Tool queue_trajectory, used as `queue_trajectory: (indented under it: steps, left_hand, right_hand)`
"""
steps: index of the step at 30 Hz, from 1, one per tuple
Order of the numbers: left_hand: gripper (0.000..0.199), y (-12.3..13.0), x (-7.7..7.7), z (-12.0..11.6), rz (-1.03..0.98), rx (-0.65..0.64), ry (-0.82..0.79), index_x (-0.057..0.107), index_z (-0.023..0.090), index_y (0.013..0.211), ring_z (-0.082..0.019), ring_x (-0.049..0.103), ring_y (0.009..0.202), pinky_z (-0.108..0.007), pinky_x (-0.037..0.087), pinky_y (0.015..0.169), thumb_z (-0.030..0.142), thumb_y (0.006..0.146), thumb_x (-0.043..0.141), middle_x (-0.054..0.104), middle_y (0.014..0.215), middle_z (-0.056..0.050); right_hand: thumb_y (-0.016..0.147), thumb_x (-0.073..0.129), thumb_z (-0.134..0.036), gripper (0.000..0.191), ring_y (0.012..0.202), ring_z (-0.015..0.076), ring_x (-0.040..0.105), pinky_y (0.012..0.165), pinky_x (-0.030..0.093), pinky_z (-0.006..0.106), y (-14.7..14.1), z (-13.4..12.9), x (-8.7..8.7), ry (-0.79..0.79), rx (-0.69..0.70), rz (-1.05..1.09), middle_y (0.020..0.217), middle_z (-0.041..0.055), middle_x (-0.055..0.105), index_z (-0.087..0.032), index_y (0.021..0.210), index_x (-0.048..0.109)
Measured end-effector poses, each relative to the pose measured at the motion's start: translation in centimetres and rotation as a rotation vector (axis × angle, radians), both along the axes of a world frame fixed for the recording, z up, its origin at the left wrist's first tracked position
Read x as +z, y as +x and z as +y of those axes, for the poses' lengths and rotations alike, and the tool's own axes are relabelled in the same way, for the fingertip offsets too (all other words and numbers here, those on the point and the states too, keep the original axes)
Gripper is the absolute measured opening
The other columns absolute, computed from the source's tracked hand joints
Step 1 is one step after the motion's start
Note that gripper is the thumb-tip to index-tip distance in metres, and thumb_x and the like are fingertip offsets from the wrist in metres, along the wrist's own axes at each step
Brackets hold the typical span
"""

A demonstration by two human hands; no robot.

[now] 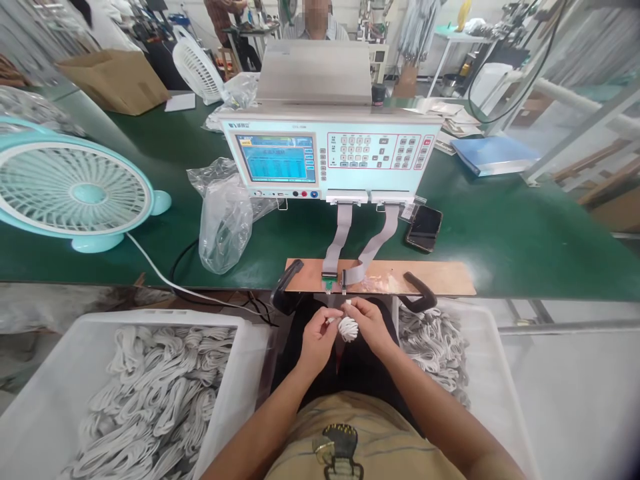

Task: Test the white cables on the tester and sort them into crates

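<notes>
A bundled white cable is held between my two hands, just in front of the table's near edge. My left hand pinches it from the left, fingers closed. From the right, my right hand is closed on the same bundle near its upper end. Just beyond the fingers, a small green connector board and a second connector sit on a copper-coloured board. Grey ribbon cables run from them up to a cable tester with a lit screen.
White bins of coiled cables stand left and right of my legs. Black clamps grip the board. A phone, blue folder, plastic bag and turquoise fan are on the green table. A person sits behind the tester.
</notes>
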State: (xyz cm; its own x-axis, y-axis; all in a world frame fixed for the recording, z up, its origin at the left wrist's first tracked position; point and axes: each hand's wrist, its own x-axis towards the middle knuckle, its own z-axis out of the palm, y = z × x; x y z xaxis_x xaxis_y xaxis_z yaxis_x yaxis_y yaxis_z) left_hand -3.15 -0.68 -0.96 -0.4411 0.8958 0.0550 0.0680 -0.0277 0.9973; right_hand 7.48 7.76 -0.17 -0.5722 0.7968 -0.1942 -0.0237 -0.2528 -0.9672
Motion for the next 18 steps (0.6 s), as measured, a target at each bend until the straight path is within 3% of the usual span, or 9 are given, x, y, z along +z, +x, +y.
queue_trajectory:
  steps: [4,7,12,18]
  left_hand:
    - [0.02,-1.6,-0.4,-0.3,-0.253,-0.178,-0.077,0.061,0.019,0.094,-0.013,0.056,0.077,-0.027,0.047,0.073,0.02,0.074,0.059,0.06,0.086,-0.001]
    - [0.022,-2.4,-0.5,-0.5,-0.379,-0.242,-0.076,0.061,0.019,0.096,-0.015,0.058,0.078,-0.031,0.05,0.075,0.023,0.076,0.059,0.06,0.089,-0.002]
    - [0.023,-2.9,-0.5,-0.3,-0.366,-0.195,-0.103,0.065,0.016,0.092,-0.015,0.061,0.071,-0.032,0.053,0.072,0.03,0.075,0.061,0.063,0.083,-0.003]
    - [0.025,-3.1,0.0,0.7,-0.367,-0.142,-0.173,0.065,0.013,0.087,-0.016,0.062,0.058,-0.031,0.053,0.06,0.032,0.071,0.065,0.065,0.064,-0.003]
  right_hand:
    - [0.071,0.064,-0.04,0.027,0.051,0.0106,0.043,0.051,0.034,0.023,-0.6,0.6,-0.5,-0.009,-0.04,-0.053,0.054,-0.0023,0.051,-0.016,0.06,0.059]
    - [0.07,0.064,-0.041,0.027,0.05,0.0107,0.044,0.05,0.034,0.023,-0.8,0.9,-0.9,-0.007,-0.055,-0.064,0.053,-0.0028,0.052,-0.016,0.06,0.06]
    - [0.069,0.066,-0.042,0.026,0.049,0.0108,0.045,0.049,0.034,0.023,-1.0,1.0,-1.2,-0.038,-0.045,-0.031,0.053,-0.0022,0.053,-0.016,0.062,0.062]
    - [0.062,0.072,-0.04,0.027,0.047,0.0095,0.044,0.048,0.033,0.023,-1.7,1.1,-0.6,-0.237,-0.115,0.04,0.053,-0.001,0.056,-0.015,0.064,0.066]
